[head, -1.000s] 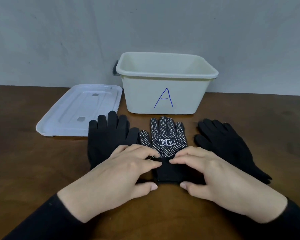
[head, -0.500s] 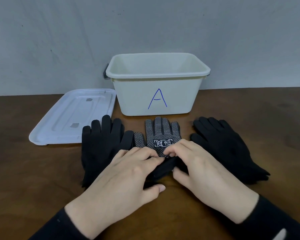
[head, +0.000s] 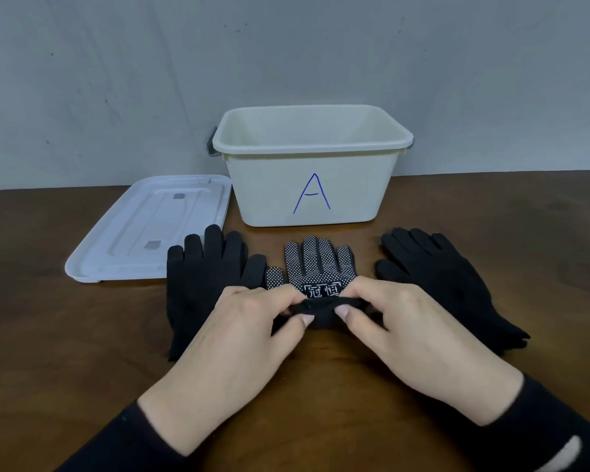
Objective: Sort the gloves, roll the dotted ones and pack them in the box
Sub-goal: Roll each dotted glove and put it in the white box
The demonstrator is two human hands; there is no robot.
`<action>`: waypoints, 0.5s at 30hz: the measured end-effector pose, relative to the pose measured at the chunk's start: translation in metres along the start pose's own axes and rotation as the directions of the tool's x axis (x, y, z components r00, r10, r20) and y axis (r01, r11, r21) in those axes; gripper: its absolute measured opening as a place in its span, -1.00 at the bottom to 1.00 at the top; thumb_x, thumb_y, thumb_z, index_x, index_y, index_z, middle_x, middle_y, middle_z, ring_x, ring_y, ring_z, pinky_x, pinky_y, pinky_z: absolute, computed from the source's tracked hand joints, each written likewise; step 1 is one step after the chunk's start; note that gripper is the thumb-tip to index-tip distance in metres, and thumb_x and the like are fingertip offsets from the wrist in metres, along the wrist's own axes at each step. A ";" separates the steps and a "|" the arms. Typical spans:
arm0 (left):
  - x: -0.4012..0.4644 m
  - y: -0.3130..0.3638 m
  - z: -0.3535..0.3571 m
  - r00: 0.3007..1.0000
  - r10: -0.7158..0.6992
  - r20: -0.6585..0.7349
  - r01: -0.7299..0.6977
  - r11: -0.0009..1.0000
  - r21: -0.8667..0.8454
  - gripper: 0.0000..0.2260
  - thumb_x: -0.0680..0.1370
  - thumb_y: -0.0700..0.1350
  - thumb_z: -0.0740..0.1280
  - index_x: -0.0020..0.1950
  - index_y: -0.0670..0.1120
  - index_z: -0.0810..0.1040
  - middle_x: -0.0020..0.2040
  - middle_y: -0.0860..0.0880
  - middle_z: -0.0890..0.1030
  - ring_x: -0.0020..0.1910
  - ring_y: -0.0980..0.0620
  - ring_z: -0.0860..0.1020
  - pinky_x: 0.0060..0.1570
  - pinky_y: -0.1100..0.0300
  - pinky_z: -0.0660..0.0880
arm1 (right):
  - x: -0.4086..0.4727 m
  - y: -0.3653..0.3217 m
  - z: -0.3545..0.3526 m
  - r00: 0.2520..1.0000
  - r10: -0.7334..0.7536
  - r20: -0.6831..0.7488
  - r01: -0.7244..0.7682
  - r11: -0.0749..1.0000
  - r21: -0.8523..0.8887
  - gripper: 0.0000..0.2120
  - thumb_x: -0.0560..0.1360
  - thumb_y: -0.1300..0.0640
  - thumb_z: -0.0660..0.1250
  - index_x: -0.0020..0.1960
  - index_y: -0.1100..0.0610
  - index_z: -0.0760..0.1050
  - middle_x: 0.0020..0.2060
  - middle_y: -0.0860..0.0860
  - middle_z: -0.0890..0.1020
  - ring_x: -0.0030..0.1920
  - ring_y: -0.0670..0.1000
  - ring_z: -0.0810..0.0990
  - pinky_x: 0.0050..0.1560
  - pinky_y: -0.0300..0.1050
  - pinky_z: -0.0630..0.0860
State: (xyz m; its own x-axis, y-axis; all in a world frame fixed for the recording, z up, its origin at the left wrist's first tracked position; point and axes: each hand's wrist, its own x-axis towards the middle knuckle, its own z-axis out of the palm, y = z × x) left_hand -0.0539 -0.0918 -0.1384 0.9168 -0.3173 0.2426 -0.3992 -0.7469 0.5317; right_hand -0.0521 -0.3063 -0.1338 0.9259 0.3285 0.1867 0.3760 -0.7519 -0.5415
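Left hand [head: 252,321] and right hand [head: 392,315] both pinch the rolled cuff of the black white-dotted fabric glove [head: 317,267] on the brown wooden table [head: 48,335].

Even, soft, dimmish light; faint shadows under near objects; no glare; mild wide-angle bowing at edges; focus slightly soft.
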 end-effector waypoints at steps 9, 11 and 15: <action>0.008 -0.002 0.010 0.985 -0.147 -0.086 0.142 0.988 -0.060 -0.71 0.54 0.06 0.37 0.23 0.29 0.44 -0.22 0.19 0.59 -0.03 0.18 0.49 0.07 0.35 0.39 | 0.013 0.012 0.017 0.985 0.092 -0.143 -0.068 0.984 0.162 -0.85 0.54 -0.03 0.40 0.09 -0.19 0.50 -0.27 -0.12 0.52 -0.22 -0.13 0.50 -0.16 -0.27 0.48; 0.010 -0.002 0.012 0.988 -0.109 -0.112 0.116 0.991 0.062 -0.69 0.53 0.04 0.39 0.24 0.27 0.47 -0.24 0.17 0.53 0.01 0.23 0.42 0.19 0.20 0.34 | 0.015 0.012 0.018 0.983 0.067 -0.173 -0.047 0.992 0.118 -0.80 0.53 0.01 0.42 0.09 -0.14 0.46 -0.23 -0.12 0.51 -0.13 -0.11 0.50 -0.10 -0.24 0.47; 0.014 -0.005 0.009 0.992 0.061 -0.110 -0.034 0.972 0.233 -0.79 0.50 -0.05 0.42 0.12 0.15 0.61 -0.12 0.20 0.44 -0.09 0.16 0.46 0.08 0.08 0.40 | 0.019 0.014 0.020 0.986 -0.019 -0.168 0.016 1.000 -0.018 -0.89 0.53 0.11 0.42 -0.03 -0.07 0.51 -0.17 -0.14 0.46 -0.14 -0.08 0.48 -0.14 -0.19 0.48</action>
State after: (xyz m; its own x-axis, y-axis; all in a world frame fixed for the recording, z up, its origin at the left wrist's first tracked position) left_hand -0.0390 -0.0975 -0.1448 0.8837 -0.2960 0.3625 -0.4161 -0.8515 0.3192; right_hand -0.0301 -0.2990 -0.1541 0.9116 0.2422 0.3321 0.3917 -0.7567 -0.5234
